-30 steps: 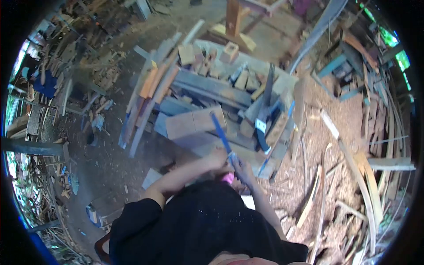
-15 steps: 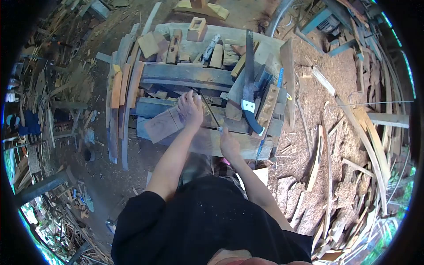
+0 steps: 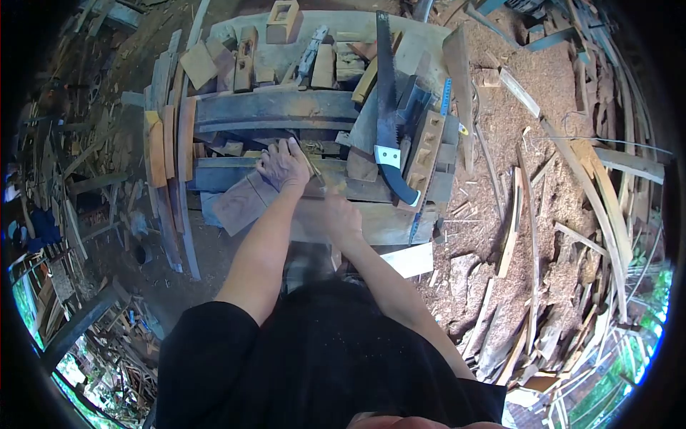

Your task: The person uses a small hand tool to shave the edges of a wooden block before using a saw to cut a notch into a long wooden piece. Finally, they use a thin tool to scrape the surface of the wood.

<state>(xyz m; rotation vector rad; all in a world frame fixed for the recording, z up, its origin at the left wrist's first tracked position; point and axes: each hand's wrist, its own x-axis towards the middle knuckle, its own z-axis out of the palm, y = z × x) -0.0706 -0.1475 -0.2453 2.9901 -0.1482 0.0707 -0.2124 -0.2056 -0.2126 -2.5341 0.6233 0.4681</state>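
Note:
My left hand (image 3: 284, 166) lies over the end of a flat wooden board (image 3: 239, 207), its fingers curled down at the far edge and holding it against the bench. A line runs across the board's face near the hand. Just to the right, my right hand (image 3: 343, 214) is closed around the near end of a long, thin tool (image 3: 313, 170), slightly blurred. The tool slants away to the far left and passes close beside my left fingers. Its exact kind does not show clearly.
A handsaw (image 3: 389, 154) with a black and white handle lies on the workbench (image 3: 321, 222) to the right. Beside it is a wooden block with square holes (image 3: 429, 146). Wooden plane-like blocks (image 3: 245, 61) stand at the back. Wood shavings (image 3: 493, 236) and offcuts cover the ground at right.
The whole view has shifted, so the bench appears further left and up. My right hand has moved forward and left with the tool, nearer my left hand, which stays on the board.

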